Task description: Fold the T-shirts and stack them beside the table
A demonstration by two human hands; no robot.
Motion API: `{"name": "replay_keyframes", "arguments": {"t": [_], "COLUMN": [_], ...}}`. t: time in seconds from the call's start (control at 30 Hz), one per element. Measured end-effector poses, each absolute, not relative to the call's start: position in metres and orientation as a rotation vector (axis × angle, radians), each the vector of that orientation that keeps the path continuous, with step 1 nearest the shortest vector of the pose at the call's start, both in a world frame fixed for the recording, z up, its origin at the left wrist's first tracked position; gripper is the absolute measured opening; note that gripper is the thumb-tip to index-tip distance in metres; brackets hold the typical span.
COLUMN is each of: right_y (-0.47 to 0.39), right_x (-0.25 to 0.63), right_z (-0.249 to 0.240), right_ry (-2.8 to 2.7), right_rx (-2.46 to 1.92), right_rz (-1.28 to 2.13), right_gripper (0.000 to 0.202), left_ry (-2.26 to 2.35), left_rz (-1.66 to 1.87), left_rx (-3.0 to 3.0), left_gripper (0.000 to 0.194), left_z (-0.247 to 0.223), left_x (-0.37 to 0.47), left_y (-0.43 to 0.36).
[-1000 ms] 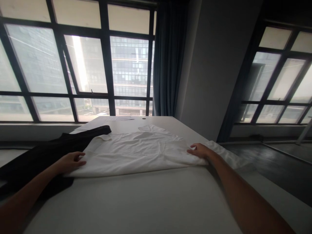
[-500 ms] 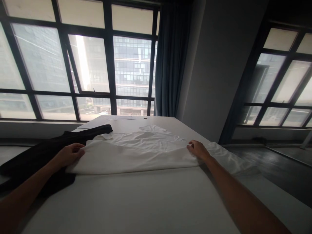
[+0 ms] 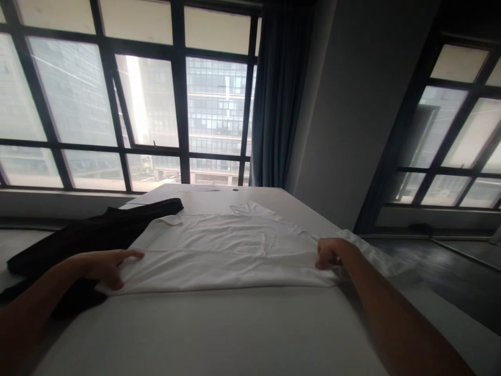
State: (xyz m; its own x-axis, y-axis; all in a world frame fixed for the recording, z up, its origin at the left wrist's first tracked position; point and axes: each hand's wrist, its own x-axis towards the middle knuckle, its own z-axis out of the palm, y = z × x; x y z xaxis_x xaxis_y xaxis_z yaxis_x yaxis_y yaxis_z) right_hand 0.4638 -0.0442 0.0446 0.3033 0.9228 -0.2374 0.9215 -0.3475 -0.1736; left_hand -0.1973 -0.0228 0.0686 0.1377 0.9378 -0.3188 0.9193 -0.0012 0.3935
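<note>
A white shirt [image 3: 230,235] lies spread across the table, its near part folded over into a straight band with light wrinkles. On the band's left end rests my left hand [image 3: 104,265], index finger stretched out and thumb apart, both touching the cloth. My right hand [image 3: 332,253] has its fingers curled together, gripping the fabric at the right end of the fold. The tips of those fingers are partly hidden. Beside my left hand lies a black garment [image 3: 97,230], partly covered by my forearm.
The white table [image 3: 219,334] stretches from me toward the windows [image 3: 148,104]. Some papers [image 3: 195,188] lie at its far edge. More white cloth [image 3: 371,253] trails over the right side. A dark blue curtain [image 3: 277,99] hangs by a pillar [image 3: 352,115].
Both hands have moved toward me, and the folded edge lies lower and flatter. My left fingers have spread out on the cloth. My right hand has shifted slightly right with its fingers curled.
</note>
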Motion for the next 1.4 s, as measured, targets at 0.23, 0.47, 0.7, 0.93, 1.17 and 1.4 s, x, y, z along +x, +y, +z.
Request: {"name": "replay_keyframes", "arguments": {"t": [0.23, 0.47, 0.7, 0.93, 1.17, 1.4], "right_y": [-0.045, -0.029, -0.018, 0.019, 0.012, -0.022], "right_x": [0.464, 0.455, 0.457, 0.43, 0.415, 0.396], "right_z": [0.058, 0.029, 0.056, 0.076, 0.031, -0.001], "right_ry": [-1.874, -1.961, -1.898, -1.679, -2.015, -2.106], "right_rx": [-2.541, -2.263, -2.075, -2.052, -2.262, -2.322], "right_rz": [0.508, 0.082, -0.129, -0.404, -0.058, 0.248], "right_gripper": [0.052, 0.048, 0.025, 0.039, 0.061, 0.08], "left_ry": [1.796, 1.941, 1.863, 1.889, 1.682, 1.657], "left_rz": [0.167, 0.442, 0.643, 0.992, 0.635, 0.235], "left_rx": [2.029, 2.21, 2.209, 2.308, 2.448, 2.387], "left_gripper": [0.09, 0.071, 0.045, 0.047, 0.067, 0.078], "left_z": [0.06, 0.03, 0.056, 0.048, 0.023, 0.031], "left_x": [-0.208, -0.181, -0.199, -0.207, -0.221, -0.2], "left_y": [-0.005, 0.025, 0.02, 0.023, 0.036, 0.017]}}
